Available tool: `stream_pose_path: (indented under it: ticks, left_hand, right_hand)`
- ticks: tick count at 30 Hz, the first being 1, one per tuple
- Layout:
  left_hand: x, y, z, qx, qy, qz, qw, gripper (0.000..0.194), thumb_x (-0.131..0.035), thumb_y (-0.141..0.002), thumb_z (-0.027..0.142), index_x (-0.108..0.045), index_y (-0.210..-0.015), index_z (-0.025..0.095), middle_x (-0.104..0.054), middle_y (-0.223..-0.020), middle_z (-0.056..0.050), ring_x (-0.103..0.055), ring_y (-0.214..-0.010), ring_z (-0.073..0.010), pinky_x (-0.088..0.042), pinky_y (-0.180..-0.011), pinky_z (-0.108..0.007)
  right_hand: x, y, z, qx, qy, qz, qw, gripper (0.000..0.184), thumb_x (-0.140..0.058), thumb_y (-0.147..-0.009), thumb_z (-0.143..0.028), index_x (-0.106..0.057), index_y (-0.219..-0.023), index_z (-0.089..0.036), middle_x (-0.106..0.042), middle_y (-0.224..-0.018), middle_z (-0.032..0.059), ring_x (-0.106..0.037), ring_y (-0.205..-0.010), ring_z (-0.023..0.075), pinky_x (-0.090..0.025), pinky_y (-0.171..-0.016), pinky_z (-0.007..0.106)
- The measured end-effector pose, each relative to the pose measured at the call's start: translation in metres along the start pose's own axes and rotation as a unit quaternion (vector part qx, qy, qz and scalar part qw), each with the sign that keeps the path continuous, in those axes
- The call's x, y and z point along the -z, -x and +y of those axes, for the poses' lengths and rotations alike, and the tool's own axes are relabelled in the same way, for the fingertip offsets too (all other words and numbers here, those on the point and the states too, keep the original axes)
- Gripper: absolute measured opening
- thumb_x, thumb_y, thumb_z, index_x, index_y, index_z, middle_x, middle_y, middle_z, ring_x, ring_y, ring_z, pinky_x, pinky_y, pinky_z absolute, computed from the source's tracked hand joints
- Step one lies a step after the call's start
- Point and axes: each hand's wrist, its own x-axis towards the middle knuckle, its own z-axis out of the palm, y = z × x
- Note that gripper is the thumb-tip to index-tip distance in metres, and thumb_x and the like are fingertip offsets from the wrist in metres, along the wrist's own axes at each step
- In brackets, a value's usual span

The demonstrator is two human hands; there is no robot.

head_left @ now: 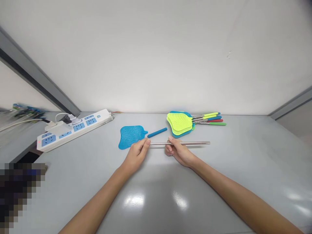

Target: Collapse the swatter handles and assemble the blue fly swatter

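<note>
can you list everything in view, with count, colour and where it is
metal rod: 1, silver, across both hands
mesh head: 1, blue, on table behind left hand
loose handle: 1, blue, right of that head
swatter pile: several, total unclear; yellow and blue heads; yellow, blue, red, green handles; back of table
power strip: 1, white with blue sockets, left
plugs: at least 2, white, in strip
packets: uncountable, blurred, far left
pixelated patch: 1, dark, lower left
table: 1, grey, below everything listed above
wall: 1, whitish, behind
left hand: 1, bare, rod's left end
right hand: 1, bare, mid-rod
</note>
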Motion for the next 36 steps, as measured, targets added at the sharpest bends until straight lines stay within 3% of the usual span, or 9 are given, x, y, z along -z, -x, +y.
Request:
stream_pose_path:
  ticks: [4, 10, 21, 36]
  left_hand:
    - [0.001, -0.001, -0.001, -0.002, -0.009, -0.006, 1.000, 0.033, -0.025, -0.083, 0.038, -0.029, -0.057, 0.019, -0.032, -0.051, 0.004, -0.032, -0.047, -0.0091, -0.028, -0.046, -0.021]
    - [0.000, -0.001, -0.001, 0.000, -0.019, -0.010, 1.000, 0.031, -0.027, -0.083, 0.035, -0.029, -0.056, 0.019, -0.032, -0.052, 0.004, -0.032, -0.048, -0.0094, -0.028, -0.046, -0.021]
    - [-0.001, -0.002, 0.001, 0.007, -0.024, -0.027, 0.999, 0.031, -0.027, -0.083, 0.036, -0.029, -0.057, 0.019, -0.031, -0.052, 0.005, -0.032, -0.049, -0.0090, -0.027, -0.049, -0.021]
    - [-0.003, -0.009, -0.011, 0.023, 0.034, 0.018, 0.999, 0.037, -0.026, -0.083, 0.039, -0.029, -0.053, 0.017, -0.029, -0.049, 0.005, -0.029, -0.048, -0.0075, -0.026, -0.045, -0.020]
  right_hand:
    - [-0.001, -0.001, 0.000, -0.006, -0.009, 0.000, 1.000, 0.042, -0.044, -0.076, -0.044, -0.027, -0.047, -0.019, -0.022, -0.046, -0.0059, -0.025, -0.043, 0.0082, -0.020, -0.047, 0.026]
    - [-0.001, -0.003, 0.000, -0.006, -0.018, -0.005, 1.000, 0.043, -0.045, -0.076, -0.042, -0.022, -0.047, -0.019, -0.018, -0.045, -0.0067, -0.022, -0.042, 0.0076, -0.020, -0.047, 0.026]
    - [0.001, -0.005, -0.003, -0.017, -0.041, -0.015, 0.999, 0.042, -0.045, -0.077, -0.028, -0.024, -0.042, -0.019, -0.019, -0.041, -0.0064, -0.025, -0.042, 0.0078, -0.023, -0.049, 0.027]
    - [-0.003, -0.004, -0.001, 0.008, -0.007, 0.003, 1.000, 0.040, -0.046, -0.076, -0.031, -0.027, -0.044, -0.019, -0.021, -0.043, -0.0063, -0.025, -0.041, 0.0079, -0.022, -0.047, 0.027]
